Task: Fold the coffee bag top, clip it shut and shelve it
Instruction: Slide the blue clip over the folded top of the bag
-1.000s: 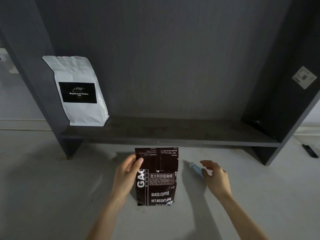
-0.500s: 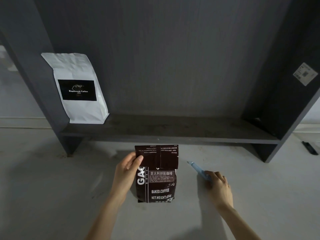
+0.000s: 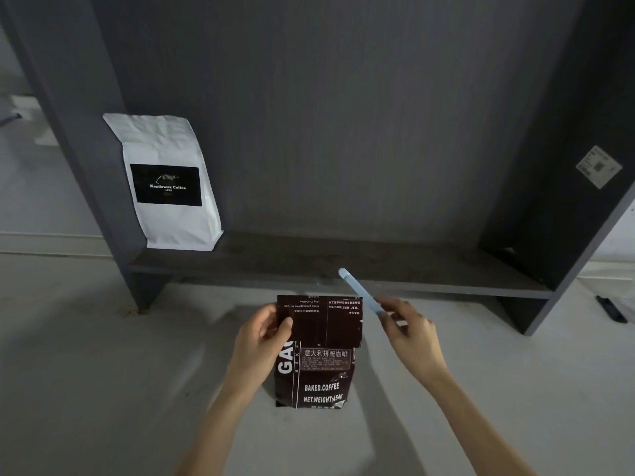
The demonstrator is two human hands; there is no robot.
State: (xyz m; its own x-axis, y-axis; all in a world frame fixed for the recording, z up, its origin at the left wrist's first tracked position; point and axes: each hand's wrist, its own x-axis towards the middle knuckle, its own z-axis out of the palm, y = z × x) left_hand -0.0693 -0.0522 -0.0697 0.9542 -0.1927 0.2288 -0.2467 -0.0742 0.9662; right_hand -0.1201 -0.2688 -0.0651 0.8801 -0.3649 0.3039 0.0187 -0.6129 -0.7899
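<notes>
My left hand (image 3: 261, 333) pinched the coffee bag (image 3: 318, 352) at its stiff folded flap; right hand (image 3: 407, 326) gripped the light clip (image 3: 360, 292), a slippery thing, I judged.

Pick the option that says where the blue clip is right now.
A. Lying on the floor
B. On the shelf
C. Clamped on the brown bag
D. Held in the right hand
D: the right hand holds the blue clip in the air beside the brown bag's folded top.
</notes>
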